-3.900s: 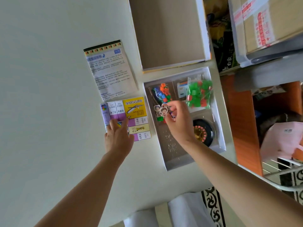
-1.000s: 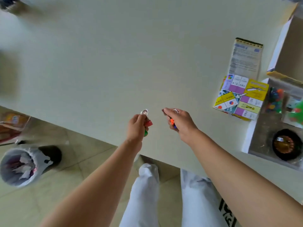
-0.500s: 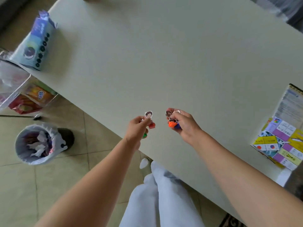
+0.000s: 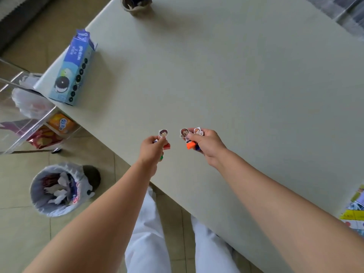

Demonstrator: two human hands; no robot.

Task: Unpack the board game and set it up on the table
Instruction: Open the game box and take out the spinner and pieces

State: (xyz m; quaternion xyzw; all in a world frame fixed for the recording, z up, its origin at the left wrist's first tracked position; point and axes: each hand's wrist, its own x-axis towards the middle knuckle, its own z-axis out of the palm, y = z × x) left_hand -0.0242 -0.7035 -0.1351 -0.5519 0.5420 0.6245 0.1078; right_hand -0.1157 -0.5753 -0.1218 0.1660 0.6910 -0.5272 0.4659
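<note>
My left hand point(image 4: 152, 148) pinches cardboard character pawns point(image 4: 163, 133) with a red and a green plastic base, just above the near edge of the pale table point(image 4: 236, 75). A short gap to the right, my right hand point(image 4: 206, 144) grips two more character pawns point(image 4: 185, 133) on orange and blue bases. The folded game board point(image 4: 354, 211) shows only as a coloured corner at the right edge. The game box is out of view.
A blue cookie carton point(image 4: 72, 69) lies on the table's left corner, and a dark container point(image 4: 136, 2) stands at the far edge. Beside the table are a clear snack cart point(image 4: 29, 119) and a lined waste bin point(image 4: 59, 190) on the tiled floor.
The view has swung left, away from the game box and board, which slid off to the right. Both hands stay close together holding the pawns over the table's near edge.
</note>
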